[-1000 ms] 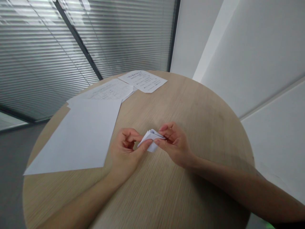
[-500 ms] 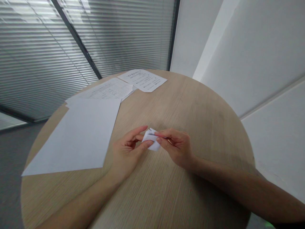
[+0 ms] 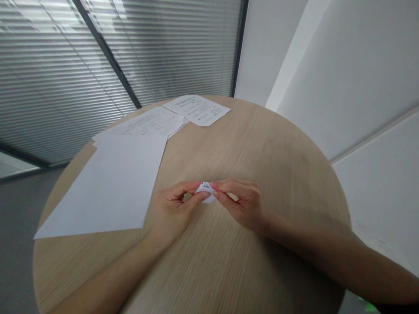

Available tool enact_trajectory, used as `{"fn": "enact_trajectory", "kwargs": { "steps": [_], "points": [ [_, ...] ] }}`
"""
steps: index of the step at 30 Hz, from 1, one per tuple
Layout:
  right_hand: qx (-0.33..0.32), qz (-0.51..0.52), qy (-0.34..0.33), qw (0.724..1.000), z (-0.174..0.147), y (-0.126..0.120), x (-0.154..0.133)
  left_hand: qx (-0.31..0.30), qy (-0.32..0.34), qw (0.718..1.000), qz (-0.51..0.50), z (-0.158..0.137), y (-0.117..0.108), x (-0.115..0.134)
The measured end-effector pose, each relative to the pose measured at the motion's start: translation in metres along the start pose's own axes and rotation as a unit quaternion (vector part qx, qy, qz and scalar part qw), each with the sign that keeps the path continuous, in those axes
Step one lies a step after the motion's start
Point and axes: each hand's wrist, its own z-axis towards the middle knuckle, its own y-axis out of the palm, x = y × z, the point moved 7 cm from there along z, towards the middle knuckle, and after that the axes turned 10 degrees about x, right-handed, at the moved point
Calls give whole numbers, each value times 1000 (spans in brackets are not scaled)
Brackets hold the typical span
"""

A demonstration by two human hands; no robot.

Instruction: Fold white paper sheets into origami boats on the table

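A small piece of folded white paper [image 3: 207, 198] is held above the middle of the table, bent so that a gap shows between its layers at the top. My left hand [image 3: 175, 207] pinches its left side between thumb and fingers. On the other side, my right hand [image 3: 242, 200] grips the right edge with thumb and forefinger. The fingertips cover both side edges of the paper, and its underside is hidden.
Large blank white sheets [image 3: 111, 187] lie on the left of the round wooden table [image 3: 262, 148]. Printed sheets [image 3: 153, 123] lie behind them, with another printed page [image 3: 198, 111] at the far edge. Window blinds [image 3: 176, 48] and a white wall [image 3: 366, 78] stand beyond.
My left fingers have closed onto the folded paper's left side. The paper has been squeezed from both sides, so its top now bows apart and it looks shorter.
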Motion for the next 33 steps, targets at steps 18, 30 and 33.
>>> {"fn": "enact_trajectory", "kwargs": {
  "steps": [18,30,33],
  "points": [
    [-149,53,239,958,5,3,31,-94,98,988,71,6,6,17],
    [-129,-70,79,986,8,1,15,-133,-47,989,34,5,16,4],
    [-141,-57,82,985,7,2,16,-132,-84,988,20,4,17,1]
  ]
}}
